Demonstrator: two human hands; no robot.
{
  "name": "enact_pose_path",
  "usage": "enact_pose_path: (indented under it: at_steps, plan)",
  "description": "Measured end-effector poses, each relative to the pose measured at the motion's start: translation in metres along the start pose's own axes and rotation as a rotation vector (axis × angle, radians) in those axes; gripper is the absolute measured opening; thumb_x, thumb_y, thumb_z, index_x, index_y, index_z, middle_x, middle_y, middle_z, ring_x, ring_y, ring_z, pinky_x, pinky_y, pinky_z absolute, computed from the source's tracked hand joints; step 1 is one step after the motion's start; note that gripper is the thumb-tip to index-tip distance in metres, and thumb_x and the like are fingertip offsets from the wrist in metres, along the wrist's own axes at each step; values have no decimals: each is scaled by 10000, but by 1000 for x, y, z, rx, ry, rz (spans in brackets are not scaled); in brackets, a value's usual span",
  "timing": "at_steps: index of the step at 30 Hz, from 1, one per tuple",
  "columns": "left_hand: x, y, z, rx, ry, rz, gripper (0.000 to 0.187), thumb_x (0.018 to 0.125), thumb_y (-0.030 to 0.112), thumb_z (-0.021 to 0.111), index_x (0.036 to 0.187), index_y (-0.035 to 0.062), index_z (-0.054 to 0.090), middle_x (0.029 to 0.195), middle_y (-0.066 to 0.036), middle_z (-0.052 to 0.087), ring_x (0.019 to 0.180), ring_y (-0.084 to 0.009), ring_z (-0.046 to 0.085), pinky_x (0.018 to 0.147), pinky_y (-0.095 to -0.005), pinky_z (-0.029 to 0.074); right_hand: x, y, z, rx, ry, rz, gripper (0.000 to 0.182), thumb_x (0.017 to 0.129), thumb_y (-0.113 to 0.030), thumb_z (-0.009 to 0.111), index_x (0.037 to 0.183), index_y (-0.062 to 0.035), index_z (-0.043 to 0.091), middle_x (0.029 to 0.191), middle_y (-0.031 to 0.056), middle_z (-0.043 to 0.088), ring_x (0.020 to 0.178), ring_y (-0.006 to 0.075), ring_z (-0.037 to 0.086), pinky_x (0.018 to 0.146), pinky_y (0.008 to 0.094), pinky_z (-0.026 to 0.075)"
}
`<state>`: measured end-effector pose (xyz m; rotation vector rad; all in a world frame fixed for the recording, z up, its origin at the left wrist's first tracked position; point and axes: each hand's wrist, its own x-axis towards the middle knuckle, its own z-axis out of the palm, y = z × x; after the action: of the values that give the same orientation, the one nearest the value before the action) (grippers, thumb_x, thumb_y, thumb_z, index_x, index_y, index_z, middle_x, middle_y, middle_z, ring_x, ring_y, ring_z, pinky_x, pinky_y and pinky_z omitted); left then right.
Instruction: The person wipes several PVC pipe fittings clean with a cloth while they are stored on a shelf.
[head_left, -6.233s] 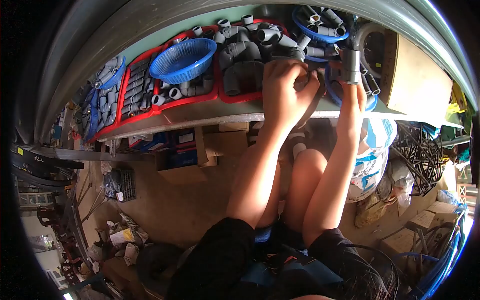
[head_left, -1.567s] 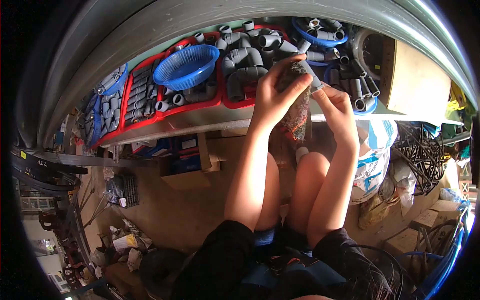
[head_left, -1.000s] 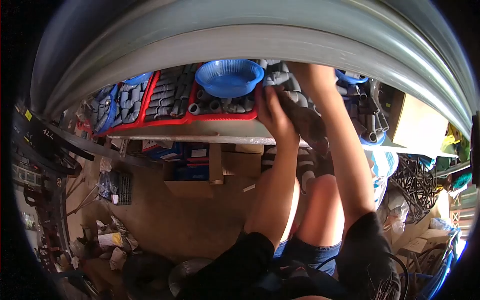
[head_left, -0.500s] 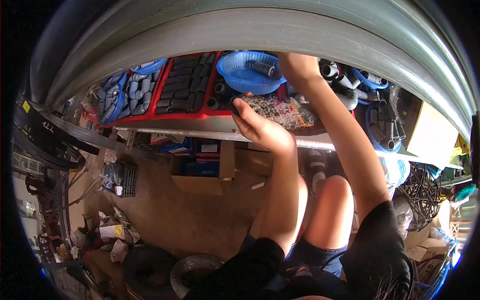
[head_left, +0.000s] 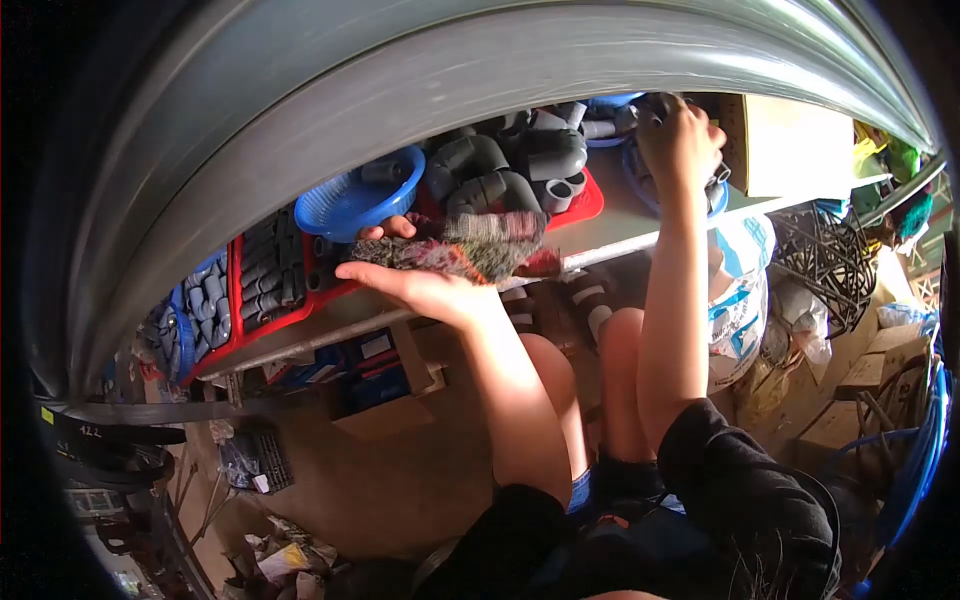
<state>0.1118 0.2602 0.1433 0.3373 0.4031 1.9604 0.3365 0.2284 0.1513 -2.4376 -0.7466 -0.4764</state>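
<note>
My left hand (head_left: 440, 295) is closed around a bunched, multicoloured knitted rag (head_left: 480, 245), in front of the shelf. The thumb lies along its near side and fingertips show behind it. Farther right, my right hand (head_left: 684, 145) is over a small blue basket (head_left: 718, 198) of grey pipe fittings. Its fingers are curled down among dark pieces, and what they grip is hidden. Large grey elbow fittings (head_left: 480, 165) lie behind the rag in a red tray (head_left: 585, 203). To the left, a blue plastic basket (head_left: 335, 205) has a grey fitting in it.
Large grey pipes (head_left: 400, 95) cross above the shelf. More red trays (head_left: 235, 290) of fittings stand at left. A cardboard box (head_left: 790, 145) sits at the shelf's right end. Below are an open carton (head_left: 385, 410), a plastic sack (head_left: 738, 290) and a black coil (head_left: 820, 260).
The view has shifted to the right along the shelf. My right hand has moved from beside the large blue basket to the small basket at right. The rag stays in my left hand.
</note>
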Motion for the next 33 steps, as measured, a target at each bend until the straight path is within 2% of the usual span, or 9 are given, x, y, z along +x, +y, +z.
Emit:
enact_pose_path:
  at_steps: [4, 6, 9, 13, 16, 19, 25, 28, 33]
  plan:
    - [4, -4, -15, -125, -329, -173, 577, 894, 655, 358, 872, 94, 492, 717, -55, 496, 679, -165, 453, 637, -280, 414, 2, 43, -9, -127, -225, 138, 348, 699, -306, 636, 996, -135, 696, 1127, 131, 595, 1109, 377, 464, 917, 479, 393]
    - [-1, -11, -8, -275, -523, -226, 676, 851, 723, 323, 868, 71, 499, 700, -106, 513, 584, -181, 451, 480, -285, 416, -4, 52, -12, -66, -297, 124, 311, 700, -250, 634, 994, -175, 707, 1129, 99, 600, 1113, 361, 467, 923, 462, 397]
    - [-17, -28, -1, -187, -458, -202, 715, 829, 754, 312, 884, 60, 481, 710, -121, 518, 564, -182, 453, 482, -275, 404, -9, 60, -3, -67, -189, 77, 281, 716, -186, 612, 980, -192, 709, 1110, 86, 602, 1102, 346, 473, 909, 449, 411]
    - [-41, -48, 8, -8, -583, -263, 659, 858, 725, 294, 846, 78, 421, 722, -24, 442, 592, -168, 443, 549, -259, 348, -12, 67, 8, -27, -131, 94, 273, 737, -122, 586, 983, -166, 696, 1089, 102, 588, 1014, 373, 507, 852, 426, 464]
    - [-64, -58, 22, 73, -577, -250, 702, 847, 752, 223, 853, 77, 415, 676, -39, 425, 592, -164, 440, 556, -262, 341, -4, 81, 25, -24, -110, 91, 463, 614, -240, 745, 1067, -199, 655, 1039, 58, 609, 1062, 247, 534, 922, 441, 373]
    - [-69, -67, 18, 192, -644, -288, 714, 857, 745, 173, 850, 75, 421, 665, -54, 442, 582, -160, 434, 564, -255, 337, -4, 88, 25, 42, -132, 35, 350, 678, -105, 659, 1026, -140, 663, 1085, 129, 579, 982, 401, 511, 820, 421, 491]
    - [-66, -76, 19, 224, -636, -320, 694, 866, 734, 177, 853, 90, 437, 700, -71, 493, 598, -152, 452, 566, -234, 346, -5, 85, 12, 31, -145, -5, 400, 626, -131, 737, 1014, -124, 639, 1081, 114, 577, 998, 385, 511, 824, 409, 490]
    - [-64, -77, 23, 207, -537, -364, 720, 822, 776, 263, 790, 70, 400, 676, -108, 515, 544, -125, 362, 500, -234, 293, -5, 85, 12, 113, -91, -7, 394, 658, -147, 742, 1033, -135, 625, 1043, 82, 615, 1009, 345, 520, 837, 407, 461]
    - [-69, -74, 26, 205, -626, -403, 597, 903, 652, 281, 783, 81, 409, 663, -97, 489, 578, -144, 385, 560, -248, 317, -2, 78, 12, 256, -32, -40, 358, 707, -167, 730, 1047, -152, 618, 963, 56, 671, 967, 290, 579, 853, 392, 410]
